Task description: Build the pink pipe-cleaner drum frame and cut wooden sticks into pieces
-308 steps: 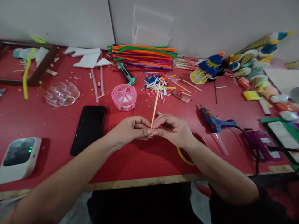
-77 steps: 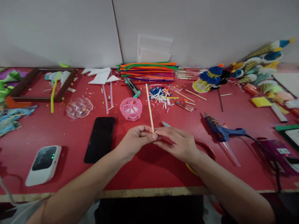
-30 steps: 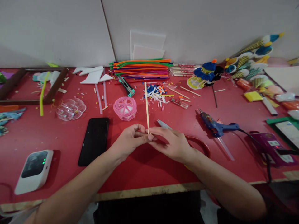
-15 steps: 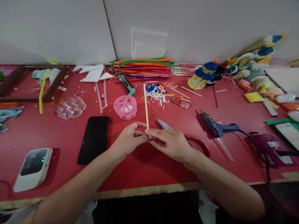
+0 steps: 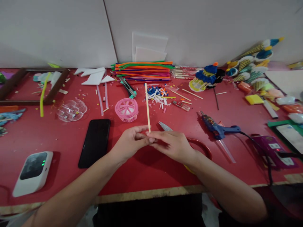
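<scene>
A thin pale wooden stick (image 5: 147, 107) stands nearly upright between my hands, its lower end hidden by my fingers. My left hand (image 5: 132, 140) pinches around its base from the left, thumb and fingers meeting there. From the right, my right hand (image 5: 171, 143) closes its fingers on the same lower end. The fingertips of both hands touch. Beneath and behind my right hand lie scissors (image 5: 165, 126) with red and yellow showing on the handles. A pink openwork round piece (image 5: 126, 109) sits on the red table just beyond my left hand.
A black phone (image 5: 94, 143) and a white device (image 5: 33, 173) lie to the left. On the right is a blue glue gun (image 5: 217, 126) with its cord. Behind are a cutter knife (image 5: 127, 86), pipe cleaners (image 5: 144, 71), small cut scraps (image 5: 157, 94) and a blue-hatted figure (image 5: 207, 75).
The view has shifted very slightly. Both hands keep their hold on the upright stick, with only a small movement of the fingers at its base.
</scene>
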Available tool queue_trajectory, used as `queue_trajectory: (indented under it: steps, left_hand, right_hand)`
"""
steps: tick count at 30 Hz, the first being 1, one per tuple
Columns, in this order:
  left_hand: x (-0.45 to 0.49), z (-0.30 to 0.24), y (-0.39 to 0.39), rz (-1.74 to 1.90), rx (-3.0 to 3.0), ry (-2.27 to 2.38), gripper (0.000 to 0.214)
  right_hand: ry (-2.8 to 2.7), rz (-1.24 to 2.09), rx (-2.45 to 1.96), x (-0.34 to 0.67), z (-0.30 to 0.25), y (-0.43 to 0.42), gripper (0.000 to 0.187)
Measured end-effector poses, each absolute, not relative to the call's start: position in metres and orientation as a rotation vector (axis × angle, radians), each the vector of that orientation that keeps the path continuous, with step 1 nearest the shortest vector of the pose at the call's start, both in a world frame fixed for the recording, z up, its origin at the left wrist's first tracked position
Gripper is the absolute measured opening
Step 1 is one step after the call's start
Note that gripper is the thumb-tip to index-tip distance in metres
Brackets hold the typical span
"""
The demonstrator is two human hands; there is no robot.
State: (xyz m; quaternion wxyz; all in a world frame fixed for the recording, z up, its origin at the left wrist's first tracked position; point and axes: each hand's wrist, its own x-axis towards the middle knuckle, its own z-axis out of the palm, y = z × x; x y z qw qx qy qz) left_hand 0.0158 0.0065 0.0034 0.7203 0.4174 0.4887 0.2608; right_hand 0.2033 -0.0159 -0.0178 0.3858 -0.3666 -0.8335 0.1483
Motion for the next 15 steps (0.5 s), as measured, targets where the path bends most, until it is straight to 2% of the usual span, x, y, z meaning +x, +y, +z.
queue_trajectory:
  steps: [8,12,15]
  left_hand:
    - [0.017,0.005,0.006,0.545,0.974,1.159,0.075]
    - [0.018,0.007,0.005,0.552,1.013,1.169,0.066]
    - [0.019,0.007,0.005,0.596,1.028,1.167,0.056]
  right_hand:
    - [-2.203,0.371,-0.949,0.207,-0.021,-0.016,0.019]
    - [-2.192,0.390,-0.959,0.207,-0.024,-0.016,0.027]
    - [-2.199,0.384,-0.972,0.209,-0.012,-0.013,0.042]
